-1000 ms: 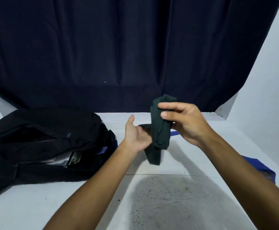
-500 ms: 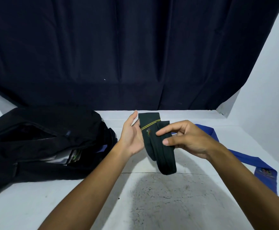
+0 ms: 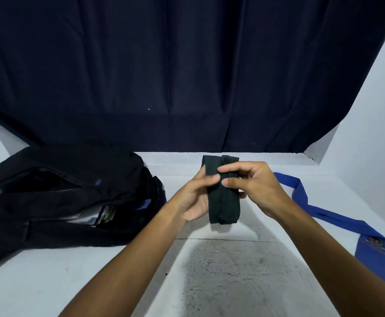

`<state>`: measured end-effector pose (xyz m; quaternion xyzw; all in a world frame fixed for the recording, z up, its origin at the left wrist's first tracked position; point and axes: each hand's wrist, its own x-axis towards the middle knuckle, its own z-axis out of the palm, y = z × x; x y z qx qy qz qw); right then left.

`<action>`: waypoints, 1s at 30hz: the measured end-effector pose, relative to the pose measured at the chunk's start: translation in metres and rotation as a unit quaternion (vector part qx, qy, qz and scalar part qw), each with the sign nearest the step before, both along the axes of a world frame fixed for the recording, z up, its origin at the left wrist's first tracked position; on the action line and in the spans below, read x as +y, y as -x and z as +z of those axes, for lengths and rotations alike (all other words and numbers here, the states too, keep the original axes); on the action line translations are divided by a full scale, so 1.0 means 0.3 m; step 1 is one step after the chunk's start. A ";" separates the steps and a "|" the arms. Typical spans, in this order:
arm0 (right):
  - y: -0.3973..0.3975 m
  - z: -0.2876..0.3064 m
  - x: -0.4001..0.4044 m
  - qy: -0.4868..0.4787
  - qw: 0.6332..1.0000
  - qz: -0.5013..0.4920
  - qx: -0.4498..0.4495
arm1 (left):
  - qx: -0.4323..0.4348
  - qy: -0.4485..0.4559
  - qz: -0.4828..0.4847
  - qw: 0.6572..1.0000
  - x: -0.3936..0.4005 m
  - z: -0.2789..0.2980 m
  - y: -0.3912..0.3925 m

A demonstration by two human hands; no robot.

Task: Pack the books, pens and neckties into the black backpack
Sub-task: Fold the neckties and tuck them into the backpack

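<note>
Folded dark green necktie [image 3: 224, 197] held upright above the white table [image 3: 49, 282], mid-frame. Left hand [image 3: 195, 197] grips its left edge, thumb across the front; right hand [image 3: 255, 191] pinches the right side. Black backpack [image 3: 56, 193] lies open at left; blue necktie [image 3: 337, 221] stretched out at right.

Folded dark green necktie [image 3: 224, 197] upright, beside open black backpack [image 3: 61, 193].

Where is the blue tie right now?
In the head view, the blue necktie lies stretched out on the white table at the right side, beyond the right hand, far from the black backpack on the left.
</note>
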<state>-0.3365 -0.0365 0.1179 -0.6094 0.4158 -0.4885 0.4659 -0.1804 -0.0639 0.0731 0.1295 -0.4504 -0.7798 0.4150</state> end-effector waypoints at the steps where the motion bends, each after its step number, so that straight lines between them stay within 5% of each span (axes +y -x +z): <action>1: -0.004 -0.005 -0.002 0.008 1.000 -0.005 0.015 | -0.023 0.010 0.014 1.000 0.000 -0.006 0.004; 9: 0.007 -0.020 -0.005 0.017 0.998 -0.011 0.062 | -0.075 0.016 0.083 0.994 0.004 -0.020 0.020; 16: 0.033 -0.020 0.009 -0.174 0.981 0.073 -0.051 | -0.078 0.021 0.102 0.992 0.008 -0.016 0.017; 26: -0.009 -0.023 0.003 -0.083 0.994 -0.025 -0.064 | -0.152 0.052 0.073 0.984 0.032 0.026 0.003; 30: 0.024 0.018 0.007 -0.093 0.988 -0.005 -0.121 | -0.265 0.094 0.287 0.915 0.025 0.078 -0.075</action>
